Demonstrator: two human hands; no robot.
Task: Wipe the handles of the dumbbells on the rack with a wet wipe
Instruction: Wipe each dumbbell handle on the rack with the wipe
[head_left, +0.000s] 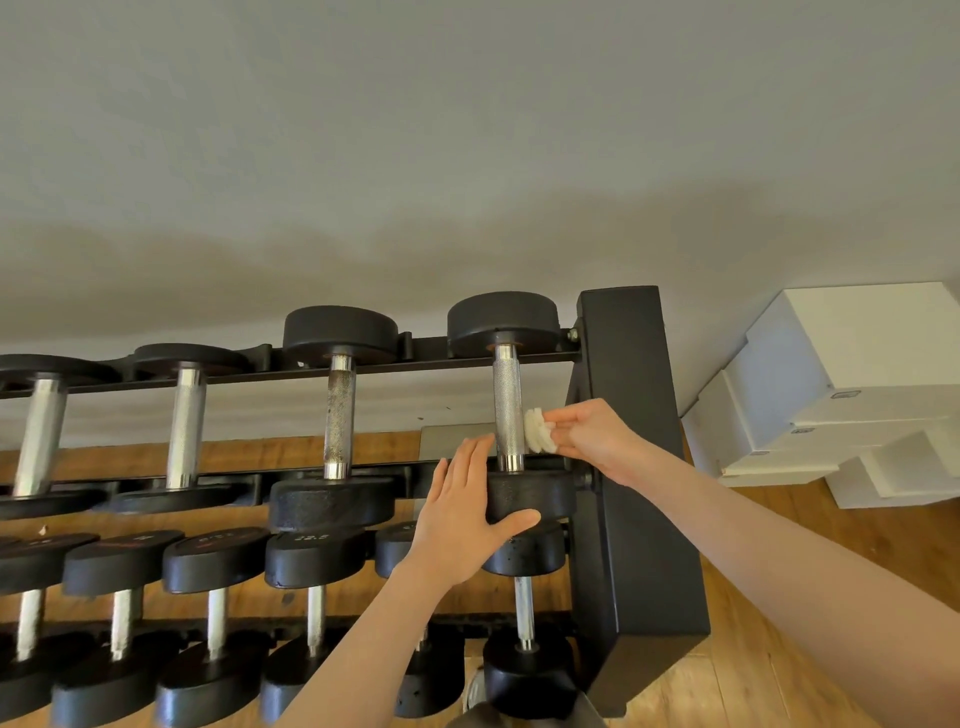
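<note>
Against a pale wall, a black rack (636, 467) carries rows of dumbbells. The right hand (592, 434) pinches a folded white wipe (537, 430) just beside the knurled handle (508, 408) of the rightmost top-row dumbbell. The left hand (467, 512), fingers straight, rests on that dumbbell's near head (540, 496).

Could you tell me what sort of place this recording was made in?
Probably a small gym or home workout room: a black two-tier rack carries rows of dumbbells, standing on a wooden floor beside stacked white boxes.
</note>
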